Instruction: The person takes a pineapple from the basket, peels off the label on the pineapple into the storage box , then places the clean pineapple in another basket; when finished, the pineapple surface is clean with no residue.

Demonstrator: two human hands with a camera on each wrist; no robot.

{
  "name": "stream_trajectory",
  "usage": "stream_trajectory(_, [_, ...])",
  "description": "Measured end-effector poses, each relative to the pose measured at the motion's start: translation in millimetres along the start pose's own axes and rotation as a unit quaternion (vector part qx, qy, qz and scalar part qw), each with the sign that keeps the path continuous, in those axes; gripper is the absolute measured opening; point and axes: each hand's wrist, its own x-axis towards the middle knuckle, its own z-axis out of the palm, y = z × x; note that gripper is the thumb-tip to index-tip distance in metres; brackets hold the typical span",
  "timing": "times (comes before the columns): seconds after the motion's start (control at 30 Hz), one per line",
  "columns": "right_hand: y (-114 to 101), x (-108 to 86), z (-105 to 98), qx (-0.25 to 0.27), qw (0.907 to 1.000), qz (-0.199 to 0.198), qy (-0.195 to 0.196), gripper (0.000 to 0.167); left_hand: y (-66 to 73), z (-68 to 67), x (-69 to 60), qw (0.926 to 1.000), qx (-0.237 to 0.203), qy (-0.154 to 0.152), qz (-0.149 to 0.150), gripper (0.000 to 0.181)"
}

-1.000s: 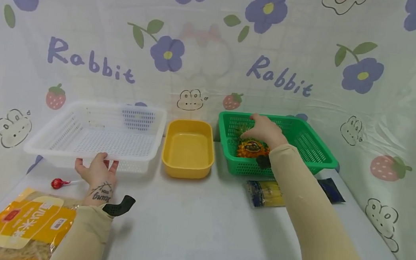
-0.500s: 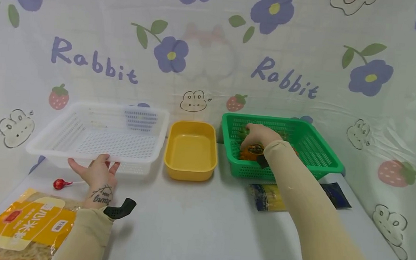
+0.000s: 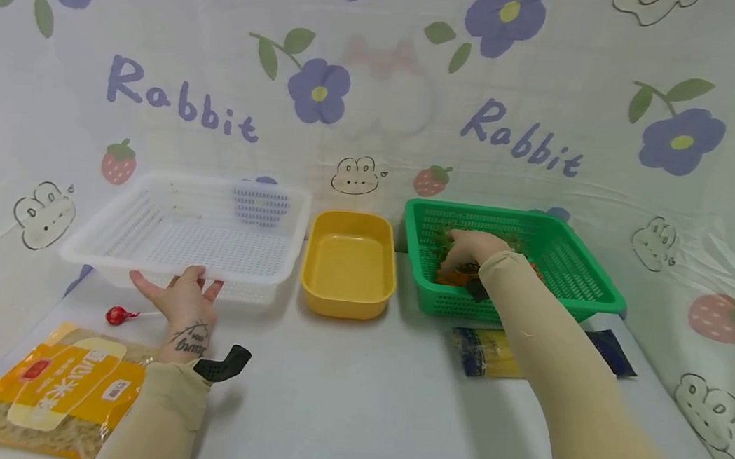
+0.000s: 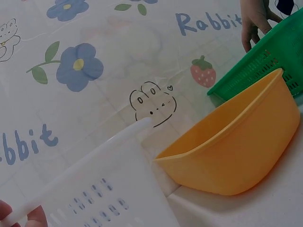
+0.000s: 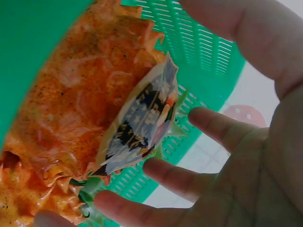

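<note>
My left hand (image 3: 189, 306) holds the near rim of a white plastic basket (image 3: 257, 277); the left wrist view has fingertips on both sides of that rim. Over at the right, my right hand (image 3: 475, 249) reaches down into a green plastic basket (image 3: 445, 303). Below it lies an orange, spiky-skinned pineapple (image 5: 85, 94) with a dark label (image 5: 142, 123) and green leaves. Part of a second pineapple (image 5: 38, 198) shows beside it. In the right wrist view the fingers are spread around the labelled fruit, not closed on it. The wrist partly hides the fruit in the head view.
A yellow tub (image 3: 346, 307) stands between the two baskets. In front of the green basket lies a pack of yellow noodles (image 3: 495, 353), partly under the right arm. A red lollipop (image 3: 121, 315) and a large bag of rice noodles (image 3: 57, 393) are at the left.
My right hand has sunk deeper into the green basket, down around the pineapple. The left hand stays at the white basket's rim, its thumb spread further left. The head view has shifted slightly.
</note>
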Motion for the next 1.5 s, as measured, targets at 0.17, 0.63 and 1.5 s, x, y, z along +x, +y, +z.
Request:
stream_trajectory(0.17, [2.4,-2.2,-1.4,-0.012,0.9997,0.008,-0.018,0.092,-1.2,1.4,-1.2,0.9998,-0.006,-0.012,0.012,0.112])
stream_trajectory(0.63, [-2.2,-1.2,5.7,-0.051,0.9986,0.002,-0.011,0.078,1.1,0.5,-2.0,0.9999,0.014,-0.005,0.005,0.112])
stream_trajectory(1.5, [-1.8,-1.8,-6.5,-0.013,0.9974,-0.044,0.056,0.048,1.2,-1.0,-1.8,0.9997,0.017,-0.014,0.012,0.112])
